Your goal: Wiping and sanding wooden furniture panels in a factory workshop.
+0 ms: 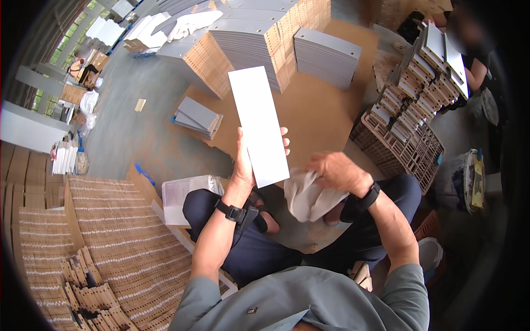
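Note:
A long white rectangular panel (258, 128) stands out in front of me, its bright face turned up. My left hand (244, 157) grips it from below, thumb along the left edge and fingertips curling round the right edge. Just right of the panel, my right hand (338, 172) is closed on a pale cloth (310, 196), which hangs down above my lap. That hand is slightly blurred, and the cloth does not visibly touch the panel.
Tall stacks of grey panels (243, 36) stand ahead on brown board (326, 110), with a small stack (197, 117) nearer. At right, a plastic crate (406, 146) bears piled panels beside another person. Drilled panels (121, 237) lie at left, by a clear-sided box (185, 196).

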The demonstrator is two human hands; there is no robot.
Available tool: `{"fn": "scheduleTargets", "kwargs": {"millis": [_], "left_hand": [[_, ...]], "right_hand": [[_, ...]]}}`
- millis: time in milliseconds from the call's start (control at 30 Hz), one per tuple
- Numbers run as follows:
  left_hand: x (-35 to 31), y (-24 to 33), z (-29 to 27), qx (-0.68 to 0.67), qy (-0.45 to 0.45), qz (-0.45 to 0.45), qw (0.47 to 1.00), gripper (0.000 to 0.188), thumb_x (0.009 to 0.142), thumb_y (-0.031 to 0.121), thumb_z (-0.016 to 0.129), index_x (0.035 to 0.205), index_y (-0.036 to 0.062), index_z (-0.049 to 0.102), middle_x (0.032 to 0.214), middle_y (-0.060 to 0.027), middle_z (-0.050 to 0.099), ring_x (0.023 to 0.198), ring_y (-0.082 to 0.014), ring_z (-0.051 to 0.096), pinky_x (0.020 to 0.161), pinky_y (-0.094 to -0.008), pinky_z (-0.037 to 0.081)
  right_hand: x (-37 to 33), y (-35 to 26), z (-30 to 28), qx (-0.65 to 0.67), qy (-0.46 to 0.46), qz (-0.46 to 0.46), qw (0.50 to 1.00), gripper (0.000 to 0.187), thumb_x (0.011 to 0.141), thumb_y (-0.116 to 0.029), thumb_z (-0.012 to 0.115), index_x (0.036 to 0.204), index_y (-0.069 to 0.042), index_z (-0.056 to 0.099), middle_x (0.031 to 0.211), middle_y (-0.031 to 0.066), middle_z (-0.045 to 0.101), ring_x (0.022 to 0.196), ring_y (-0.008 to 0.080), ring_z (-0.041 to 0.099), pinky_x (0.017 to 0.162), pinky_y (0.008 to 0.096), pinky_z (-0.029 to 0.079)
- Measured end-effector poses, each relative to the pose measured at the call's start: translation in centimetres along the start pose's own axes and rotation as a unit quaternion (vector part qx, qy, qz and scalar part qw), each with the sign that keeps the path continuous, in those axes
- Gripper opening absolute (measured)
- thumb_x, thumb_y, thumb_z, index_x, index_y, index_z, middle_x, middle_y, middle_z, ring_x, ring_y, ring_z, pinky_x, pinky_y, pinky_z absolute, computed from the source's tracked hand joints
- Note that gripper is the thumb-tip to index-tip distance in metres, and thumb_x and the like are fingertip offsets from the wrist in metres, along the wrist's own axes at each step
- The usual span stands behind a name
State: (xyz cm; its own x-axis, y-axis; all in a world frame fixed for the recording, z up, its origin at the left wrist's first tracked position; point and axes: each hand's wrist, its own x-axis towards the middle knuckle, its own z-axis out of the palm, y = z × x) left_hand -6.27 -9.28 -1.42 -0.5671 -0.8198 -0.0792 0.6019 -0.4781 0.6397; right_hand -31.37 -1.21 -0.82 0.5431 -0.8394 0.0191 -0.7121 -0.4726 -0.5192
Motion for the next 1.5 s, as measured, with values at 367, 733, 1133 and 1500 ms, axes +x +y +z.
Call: {"fn": "scheduleTargets", "kwargs": {"millis": [367, 733, 1133, 1500], "left_hand": [[-0.1, -3.9, -0.9, 0.03, 0.17, -0.028, 0.985, 0.071, 0.104, 0.061, 0.041, 0.151, 0.0087, 0.042, 0.14, -0.0145, 0.06, 0.121, -0.0358, 0.063, 0.103, -0.0517, 0.053], [-4.3, -8.3, 4.5, 0.147, -0.035, -0.197, 0.969, 0.077, 0.101, 0.068, 0.043, 0.14, 0.0015, 0.05, 0.123, -0.0162, 0.063, 0.1, -0.0309, 0.068, 0.075, -0.0479, 0.062], [-4.9, -7.3, -0.6, 0.227, 0.149, -0.048, 0.961, 0.078, 0.101, 0.066, 0.05, 0.155, 0.0112, 0.037, 0.145, -0.0101, 0.049, 0.135, -0.0246, 0.05, 0.109, -0.0425, 0.046], [-4.3, -7.7, 5.1, 0.132, -0.028, -0.19, 0.972, 0.078, 0.104, 0.071, 0.026, 0.145, 0.0072, 0.043, 0.13, -0.0166, 0.058, 0.1, -0.0273, 0.062, 0.076, -0.0452, 0.057]], "right_hand": [[4.9, -1.2, -1.0, 0.118, 0.413, -0.127, 0.894, 0.05, 0.073, -0.013, 0.084, 0.12, -0.012, 0.066, 0.124, 0.0107, 0.059, 0.117, 0.0334, 0.055, 0.101, 0.0457, 0.046], [1.5, 7.2, -6.4, 0.391, 0.441, 0.19, 0.785, 0.03, 0.095, -0.026, 0.072, 0.117, -0.007, 0.07, 0.108, 0.009, 0.072, 0.096, 0.0201, 0.067, 0.087, 0.036, 0.055], [4.5, -3.6, 2.3, 0.32, 0.436, -0.048, 0.84, 0.036, 0.086, -0.022, 0.069, 0.117, -0.006, 0.062, 0.112, 0.0189, 0.059, 0.113, 0.0375, 0.056, 0.1, 0.0486, 0.046], [4.4, 0.1, -1.2, 0.131, 0.526, 0.008, 0.84, 0.033, 0.082, -0.022, 0.078, 0.108, -0.006, 0.065, 0.109, 0.0176, 0.058, 0.108, 0.0373, 0.057, 0.093, 0.0475, 0.05]]}}
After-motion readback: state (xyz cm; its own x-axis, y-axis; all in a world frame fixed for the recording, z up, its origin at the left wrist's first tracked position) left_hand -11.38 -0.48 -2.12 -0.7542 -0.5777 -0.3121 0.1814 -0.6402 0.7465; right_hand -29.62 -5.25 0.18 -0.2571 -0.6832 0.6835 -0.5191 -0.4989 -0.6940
